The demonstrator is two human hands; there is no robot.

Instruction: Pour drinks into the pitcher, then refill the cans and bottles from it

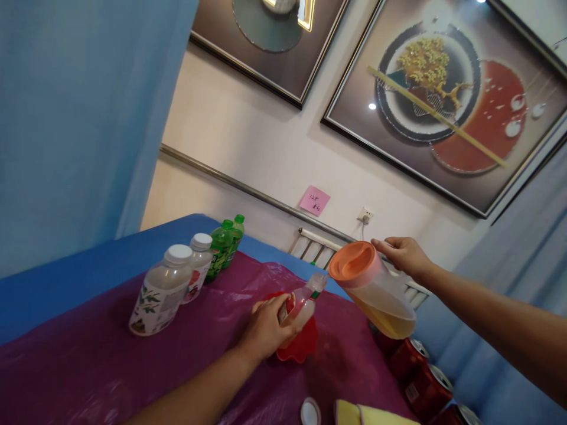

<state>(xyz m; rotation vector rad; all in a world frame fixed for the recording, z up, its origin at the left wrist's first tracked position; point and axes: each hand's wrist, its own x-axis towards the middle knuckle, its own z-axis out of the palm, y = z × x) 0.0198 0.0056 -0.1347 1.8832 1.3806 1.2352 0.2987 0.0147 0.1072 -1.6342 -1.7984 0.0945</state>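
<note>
Gripping bottle (305, 302) in left hand (264, 326), pitcher (376, 294) in right hand (406, 257).

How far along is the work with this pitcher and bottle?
Done, it seems: the bottle is open. In hand: the left hand holds it, and the right hand tilts the pitcher toward its mouth. Left, probably: the yellow liquid in the pitcher; any flow is unclear.

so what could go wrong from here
The bottle in the left hand has a narrow mouth, right by the rim of the pitcher, so any liquid poured might miss and drip onto the red dish or purple sheet. The right hand grips the pitcher at one side, so it could swing or slip. The pitcher's base also looks close to the red cans and may knock one.
</note>
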